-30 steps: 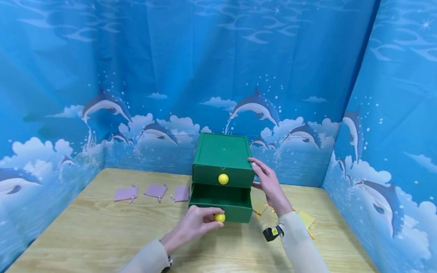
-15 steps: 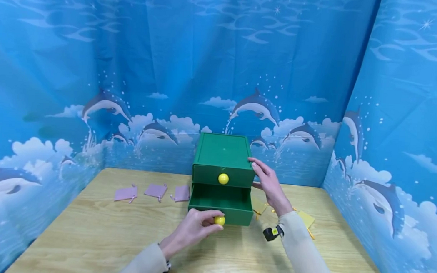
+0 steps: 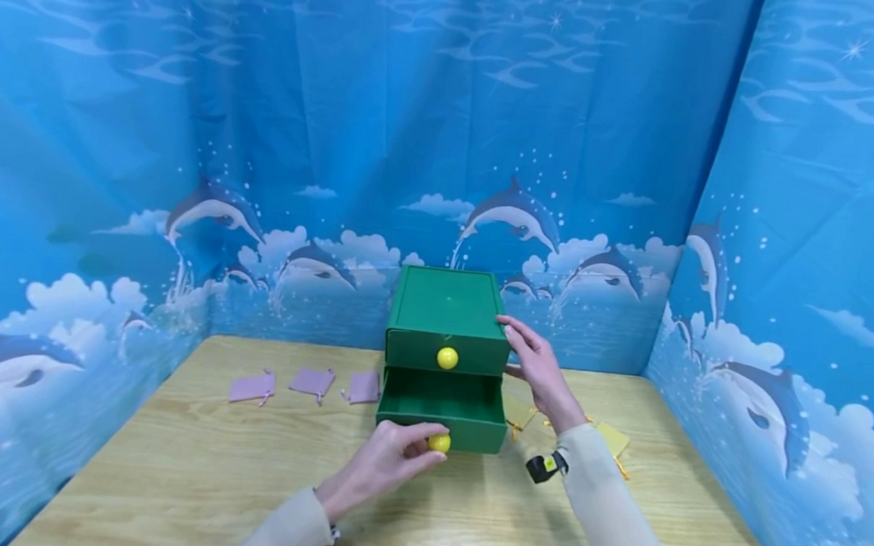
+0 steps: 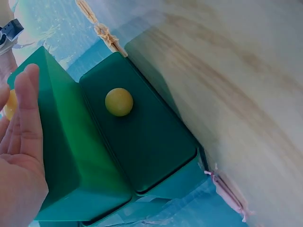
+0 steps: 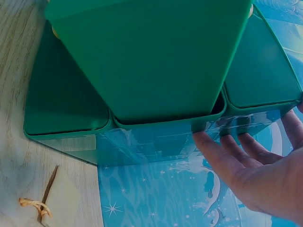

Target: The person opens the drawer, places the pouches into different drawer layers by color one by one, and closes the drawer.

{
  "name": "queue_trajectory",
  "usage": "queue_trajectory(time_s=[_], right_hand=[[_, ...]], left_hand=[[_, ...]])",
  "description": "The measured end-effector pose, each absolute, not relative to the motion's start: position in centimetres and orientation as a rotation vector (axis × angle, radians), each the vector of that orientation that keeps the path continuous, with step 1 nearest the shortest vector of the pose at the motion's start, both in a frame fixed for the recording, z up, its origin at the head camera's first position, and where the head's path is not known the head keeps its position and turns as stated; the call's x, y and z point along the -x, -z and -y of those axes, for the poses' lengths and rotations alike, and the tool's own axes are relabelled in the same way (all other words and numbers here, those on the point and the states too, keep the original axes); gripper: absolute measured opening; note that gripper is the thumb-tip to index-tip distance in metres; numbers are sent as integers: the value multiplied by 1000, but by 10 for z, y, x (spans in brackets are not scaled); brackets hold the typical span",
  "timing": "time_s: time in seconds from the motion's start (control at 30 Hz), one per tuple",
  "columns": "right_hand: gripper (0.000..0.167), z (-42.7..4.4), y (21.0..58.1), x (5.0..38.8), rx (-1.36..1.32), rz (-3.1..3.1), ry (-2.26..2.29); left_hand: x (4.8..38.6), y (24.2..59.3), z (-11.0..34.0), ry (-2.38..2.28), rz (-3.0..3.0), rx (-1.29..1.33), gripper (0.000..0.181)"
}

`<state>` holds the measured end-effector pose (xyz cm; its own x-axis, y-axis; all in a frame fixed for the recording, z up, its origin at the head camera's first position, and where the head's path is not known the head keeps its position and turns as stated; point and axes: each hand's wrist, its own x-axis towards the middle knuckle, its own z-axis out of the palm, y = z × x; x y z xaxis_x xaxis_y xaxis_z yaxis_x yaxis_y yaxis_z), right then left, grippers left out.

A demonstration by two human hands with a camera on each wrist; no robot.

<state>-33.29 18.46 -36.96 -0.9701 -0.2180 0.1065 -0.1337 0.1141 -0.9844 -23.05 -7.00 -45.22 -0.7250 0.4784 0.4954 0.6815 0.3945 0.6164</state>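
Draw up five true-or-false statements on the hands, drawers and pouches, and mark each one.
1. The left hand pinches the middle drawer by its knob. True.
2. The right hand grips a knob. False: it touches the cabinet.
3. Three purple pouches lie left of the cabinet. True.
4. Every drawer is pulled out. False: the top drawer is shut.
5. The yellow pouches lie left of the purple ones. False: they lie to the right, beyond the cabinet.
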Motion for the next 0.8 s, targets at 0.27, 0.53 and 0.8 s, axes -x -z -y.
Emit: queue_trajectory(time_s=[0.27, 0.53, 0.8], right_hand=[[53, -185, 369, 333, 373, -2285, 2021], [52, -185, 370, 333, 366, -2284, 2022], [53, -184, 369, 333, 367, -2291, 2013]], left_hand=[[231, 441, 79, 1190, 2175, 1025, 8], [242, 429, 96, 1246, 1888, 956, 7], [255, 429, 109, 1302, 1860, 772, 9]])
